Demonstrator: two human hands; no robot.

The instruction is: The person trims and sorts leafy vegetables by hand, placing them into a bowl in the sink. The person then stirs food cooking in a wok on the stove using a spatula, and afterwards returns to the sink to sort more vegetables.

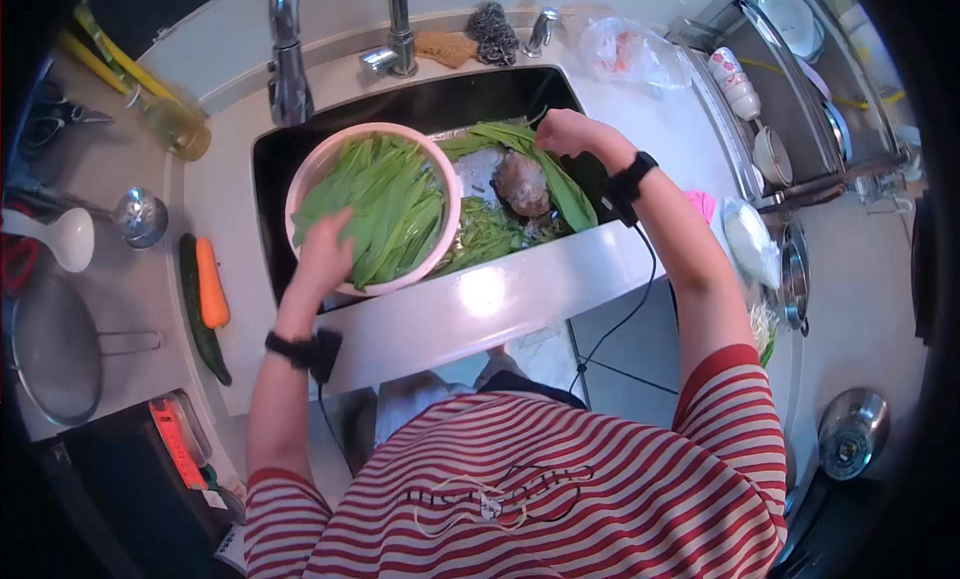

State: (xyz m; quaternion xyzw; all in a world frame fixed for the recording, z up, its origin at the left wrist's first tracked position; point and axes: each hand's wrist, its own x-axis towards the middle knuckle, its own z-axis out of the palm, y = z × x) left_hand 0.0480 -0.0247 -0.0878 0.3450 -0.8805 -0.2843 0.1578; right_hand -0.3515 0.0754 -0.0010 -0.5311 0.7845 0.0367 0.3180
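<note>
My left hand [325, 254] rests on long green leaves [385, 194] heaped in a round pink basin [452, 179]. Its thumb and fingers look apart, though some tips are hidden against the leaves. The basin stands in the left part of the dark sink [500, 97]. At the sink's right side, the fingers of my right hand [570, 134] are pinched together at the upper end of a leafy green [570, 191]. Below that hand lies a brownish-pink lump [523, 185] whose kind I cannot make out. Smaller green pieces [480, 237] lie at the sink's near side.
Behind the sink are a faucet [290, 79], a sponge [446, 48], steel wool [492, 34] and a plastic bag [630, 54]. A carrot [211, 284] and a cucumber [200, 324] lie left. At right stands a dish rack [800, 109]. Cables hang from both wristbands.
</note>
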